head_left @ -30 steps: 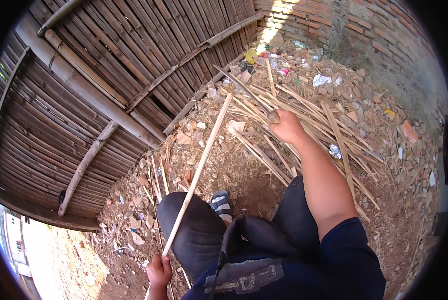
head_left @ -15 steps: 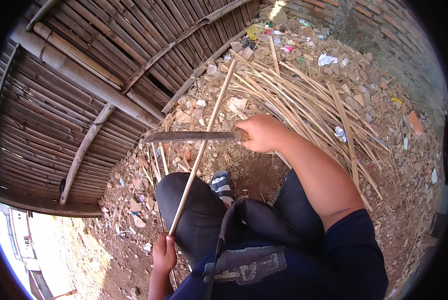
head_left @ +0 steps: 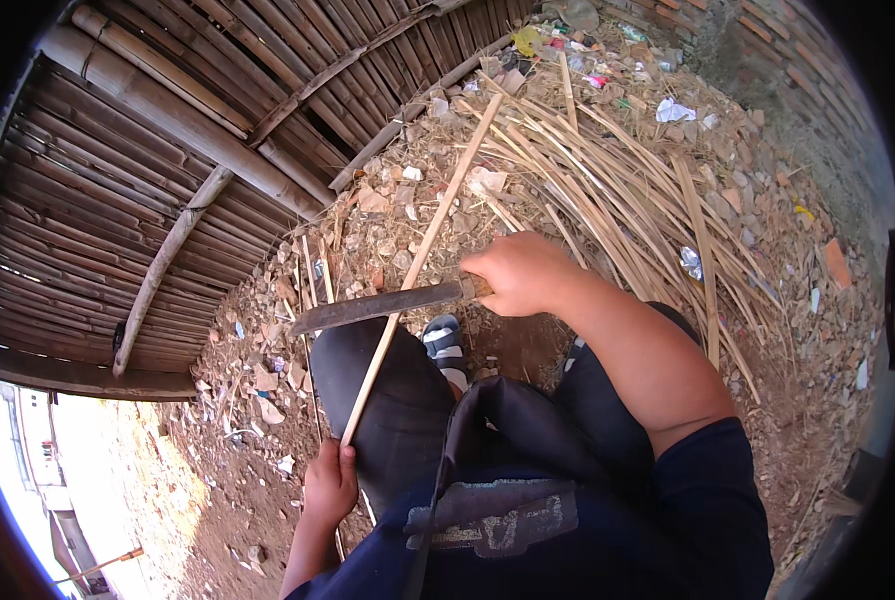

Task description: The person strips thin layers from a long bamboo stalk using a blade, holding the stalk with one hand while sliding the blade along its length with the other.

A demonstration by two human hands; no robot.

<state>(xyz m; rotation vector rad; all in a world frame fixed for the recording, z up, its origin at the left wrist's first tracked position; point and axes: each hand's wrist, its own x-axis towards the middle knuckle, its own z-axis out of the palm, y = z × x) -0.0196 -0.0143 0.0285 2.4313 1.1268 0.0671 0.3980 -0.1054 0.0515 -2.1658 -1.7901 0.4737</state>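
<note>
My left hand [head_left: 330, 484] is closed round the near end of a long split bamboo strip [head_left: 452, 192], beside my left knee. The strip slants up over that knee, its far end reaching toward the rubble near the bamboo wall. In my right hand [head_left: 528, 272] is the wooden handle of a machete [head_left: 380, 307], gripped in closed fingers. Its dark, wide blade points left and lies across the strip, just above my knee. Whether the edge cuts into the bamboo or only rests against it, I cannot tell.
Many cut bamboo strips [head_left: 618, 190] lie in a loose pile beyond my right hand. A bamboo slat wall [head_left: 78, 230] rises at the left, a brick wall [head_left: 768, 50] at the far right. Stones, brick pieces and litter cover the ground. My sandalled foot [head_left: 445, 345] is below the blade.
The machete has come down the strip toward my knee, its tip now tilted lower. My left hand, still on the strip, appears slightly higher in view.
</note>
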